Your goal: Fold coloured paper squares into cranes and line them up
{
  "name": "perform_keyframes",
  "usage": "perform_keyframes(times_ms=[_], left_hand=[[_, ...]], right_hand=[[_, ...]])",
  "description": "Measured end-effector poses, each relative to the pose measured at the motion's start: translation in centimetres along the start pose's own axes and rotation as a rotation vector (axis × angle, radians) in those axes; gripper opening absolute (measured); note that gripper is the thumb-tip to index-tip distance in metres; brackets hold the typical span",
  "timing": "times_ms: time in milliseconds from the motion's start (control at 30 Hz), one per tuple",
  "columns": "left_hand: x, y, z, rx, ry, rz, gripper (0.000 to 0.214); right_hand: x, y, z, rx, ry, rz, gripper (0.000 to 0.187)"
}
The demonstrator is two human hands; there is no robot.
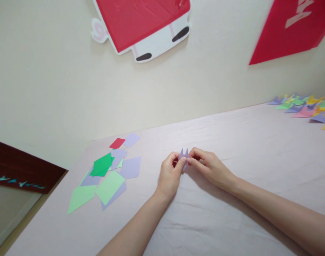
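A small folded piece of lilac paper (183, 155) with two upright points is held between my hands, above the pale cloth. My left hand (171, 172) pinches it from the left, thumb across its front. From the right, my right hand (206, 163) grips its edge between thumb and curled fingers. The lower part of the folded paper shows just below my left thumb; its back is hidden by my fingers.
Loose paper squares (110, 188) in greens, lilac and red lie to the left on the cloth-covered surface (218, 227). Several folded paper pieces (305, 112) stand at the far right. Behind is a wall (58, 71) with red decorations (146, 21).
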State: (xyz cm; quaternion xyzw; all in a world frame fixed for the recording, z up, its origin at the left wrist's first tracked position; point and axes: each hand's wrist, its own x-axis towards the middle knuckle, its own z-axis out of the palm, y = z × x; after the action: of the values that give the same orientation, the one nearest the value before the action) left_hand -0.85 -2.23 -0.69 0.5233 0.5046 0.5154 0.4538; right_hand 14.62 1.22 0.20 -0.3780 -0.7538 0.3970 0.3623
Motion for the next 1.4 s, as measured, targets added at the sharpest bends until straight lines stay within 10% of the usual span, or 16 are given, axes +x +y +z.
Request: perform_keyframes(times_ms=[1400], left_hand=[[-0.23,0.63,0.44,0.038,0.063,0.030,0.015]], right_hand=[[0.24,0.44,-0.13,0.277,0.024,0.117,0.031]])
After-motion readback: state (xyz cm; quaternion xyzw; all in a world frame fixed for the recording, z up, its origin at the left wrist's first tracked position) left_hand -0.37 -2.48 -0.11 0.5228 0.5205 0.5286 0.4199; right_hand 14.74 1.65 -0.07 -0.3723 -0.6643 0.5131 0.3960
